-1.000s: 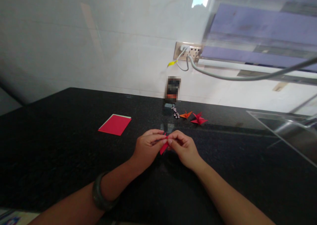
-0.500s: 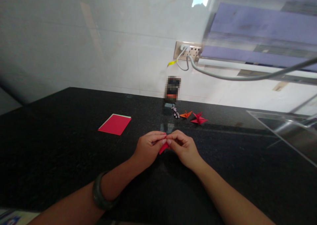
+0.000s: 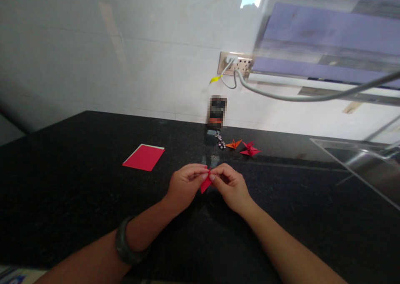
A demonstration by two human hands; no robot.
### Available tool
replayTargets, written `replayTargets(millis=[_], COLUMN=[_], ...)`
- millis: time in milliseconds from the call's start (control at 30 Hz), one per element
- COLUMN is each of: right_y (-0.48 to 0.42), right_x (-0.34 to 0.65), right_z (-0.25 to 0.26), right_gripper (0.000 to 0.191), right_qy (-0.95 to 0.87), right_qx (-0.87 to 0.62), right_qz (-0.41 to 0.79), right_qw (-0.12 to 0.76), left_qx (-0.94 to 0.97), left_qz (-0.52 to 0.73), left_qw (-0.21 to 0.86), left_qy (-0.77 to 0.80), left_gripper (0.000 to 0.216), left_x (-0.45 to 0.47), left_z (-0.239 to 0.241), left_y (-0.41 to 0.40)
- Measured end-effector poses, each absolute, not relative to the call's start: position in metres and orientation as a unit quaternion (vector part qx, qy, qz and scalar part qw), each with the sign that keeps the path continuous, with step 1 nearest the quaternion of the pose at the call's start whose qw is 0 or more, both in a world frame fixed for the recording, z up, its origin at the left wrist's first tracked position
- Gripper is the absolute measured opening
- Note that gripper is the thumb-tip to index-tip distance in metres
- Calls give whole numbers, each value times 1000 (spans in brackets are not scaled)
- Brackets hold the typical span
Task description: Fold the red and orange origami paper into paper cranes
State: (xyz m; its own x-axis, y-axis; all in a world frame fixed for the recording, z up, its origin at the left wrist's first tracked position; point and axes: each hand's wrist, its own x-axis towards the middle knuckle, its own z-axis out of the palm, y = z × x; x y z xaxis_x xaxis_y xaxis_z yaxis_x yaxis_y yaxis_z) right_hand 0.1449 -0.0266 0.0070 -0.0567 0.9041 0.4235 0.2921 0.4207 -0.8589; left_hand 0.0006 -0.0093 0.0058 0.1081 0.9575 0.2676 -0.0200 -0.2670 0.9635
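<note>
A small folded red paper piece is pinched between both hands just above the black counter. My left hand, with a dark bangle on its wrist, grips the piece from the left with fingertips pressed together. My right hand pinches it from the right, fingers curled. Most of the paper is hidden by the fingers.
A flat red paper sheet lies to the left. At the back stand a small orange folded figure, a red folded figure and a blurred dark object. A steel sink is at right. A cable hangs from the wall socket.
Both hands stay pinched on the red paper piece, with only slight shifts of the fingertips. The view has drifted a little.
</note>
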Motion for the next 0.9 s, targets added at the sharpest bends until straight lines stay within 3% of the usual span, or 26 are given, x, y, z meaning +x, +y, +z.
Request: replayTargets(millis=[900], right_y=[-28], right_x=[146], right_z=[9], right_gripper=[10], right_qy=[-706], right_qx=[-420], right_qz=[233], right_qw=[520], left_qx=[693], left_qz=[513], left_qw=[324], left_qy=[390], left_gripper=[11], left_x=[-2], left_z=[6], left_y=[-10])
